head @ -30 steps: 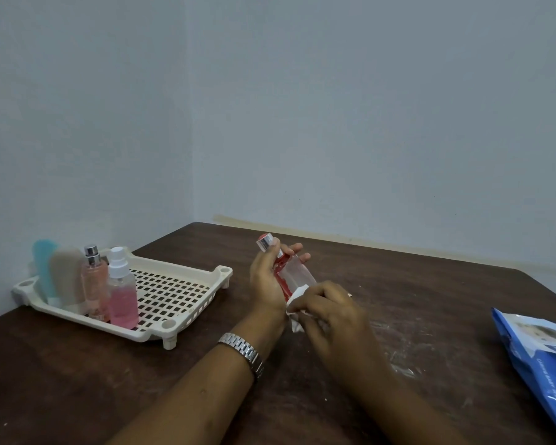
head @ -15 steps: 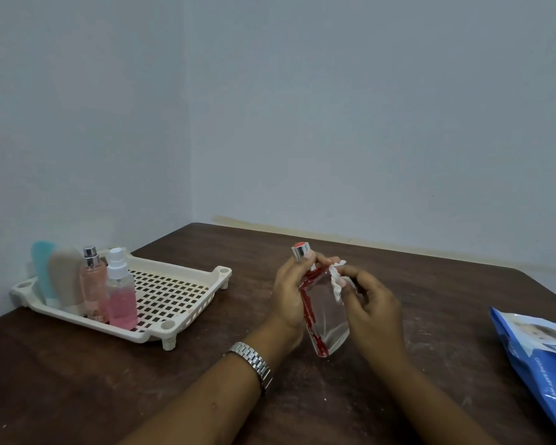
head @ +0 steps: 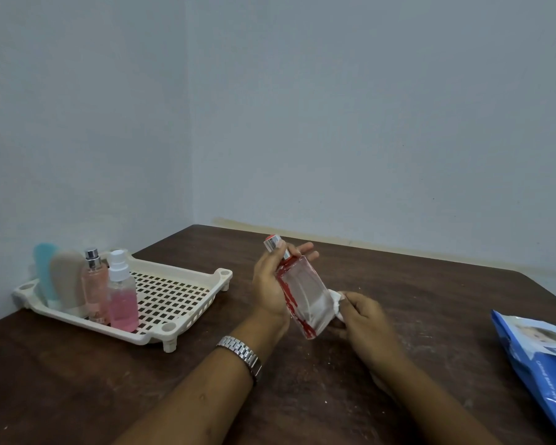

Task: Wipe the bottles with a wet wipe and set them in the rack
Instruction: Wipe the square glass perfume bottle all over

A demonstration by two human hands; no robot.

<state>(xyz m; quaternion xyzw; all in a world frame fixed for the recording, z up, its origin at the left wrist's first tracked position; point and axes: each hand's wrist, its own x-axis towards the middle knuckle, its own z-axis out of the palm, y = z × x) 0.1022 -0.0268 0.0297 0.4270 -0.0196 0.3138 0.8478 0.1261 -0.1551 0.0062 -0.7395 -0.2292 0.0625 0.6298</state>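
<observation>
Four bottles (head: 109,290) stand in one rack (head: 221,275); left fingers (head: 307,249) grip a fifth bottle (head: 305,295), right fingers (head: 360,304) pinch one wipe (head: 338,301).

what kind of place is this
Likely a plain room in a home, not certain: bare painted walls, a worn wooden table set in the corner, and a plastic rack holding toiletry bottles.
</observation>
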